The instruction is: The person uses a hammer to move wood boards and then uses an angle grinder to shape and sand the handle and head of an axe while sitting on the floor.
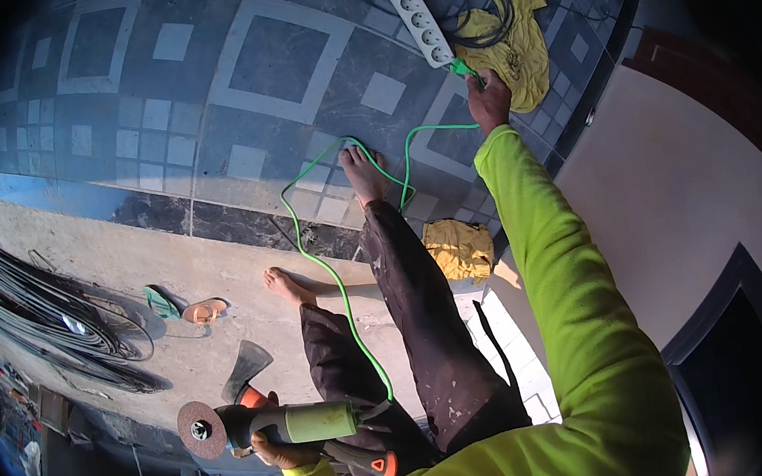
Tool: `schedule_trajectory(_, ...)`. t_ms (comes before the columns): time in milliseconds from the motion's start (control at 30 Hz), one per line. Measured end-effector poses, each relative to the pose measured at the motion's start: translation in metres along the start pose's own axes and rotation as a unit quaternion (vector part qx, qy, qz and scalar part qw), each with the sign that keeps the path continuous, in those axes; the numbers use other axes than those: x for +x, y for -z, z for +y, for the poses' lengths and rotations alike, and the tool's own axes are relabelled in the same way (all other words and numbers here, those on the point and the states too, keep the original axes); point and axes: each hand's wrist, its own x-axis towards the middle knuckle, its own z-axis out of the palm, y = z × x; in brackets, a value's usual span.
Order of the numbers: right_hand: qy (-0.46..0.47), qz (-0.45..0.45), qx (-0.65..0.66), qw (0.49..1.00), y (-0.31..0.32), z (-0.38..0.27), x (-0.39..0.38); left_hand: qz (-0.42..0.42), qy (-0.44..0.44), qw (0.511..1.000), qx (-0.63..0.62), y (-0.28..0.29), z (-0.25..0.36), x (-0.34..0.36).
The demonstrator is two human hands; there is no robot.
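Observation:
My left hand point(284, 451) is wrapped round an angle grinder point(321, 421) with a green rear body and a brown disc point(201, 430). An axe point(246, 368) with a black and orange handle crosses behind the grinder. Whether the same hand also grips the axe is hidden. With the arm stretched far forward, my right hand point(489, 99) pinches a green plug point(463, 68) at the near end of a white power strip point(416, 16). I cannot tell if the plug is seated in the last socket. A green cord point(342, 288) loops across the tiles to the grinder.
A yellow cloth point(524, 59) and coiled dark cable point(494, 30) lie beside the strip. Another yellow cloth point(458, 251) is near the raised tiled floor's edge point(241, 216). Sandals point(204, 311) and a large bundle of black cable point(40, 312) sit on the lower concrete at left.

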Motion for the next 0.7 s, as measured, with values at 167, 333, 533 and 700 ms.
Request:
schedule_trajectory(167,-0.017,-0.028,-0.065,0.997,-0.037,0.003,0.04,-0.018,0.015,1.0,0.017,-0.055,-0.017,-0.002)
schedule_trajectory(333,-0.029,-0.063,-0.114,0.991,-0.055,-0.002,0.047,-0.062,0.007,0.998,0.006,-0.08,-0.015,0.0)
schedule_trajectory(533,-0.063,-0.078,-0.147,0.984,-0.065,-0.015,0.05,-0.054,-0.011,0.998,0.015,-0.076,-0.018,0.009)
schedule_trajectory(700,-0.097,-0.059,-0.09,0.989,-0.078,-0.021,0.046,-0.05,-0.031,0.998,0.008,-0.066,-0.015,0.004)
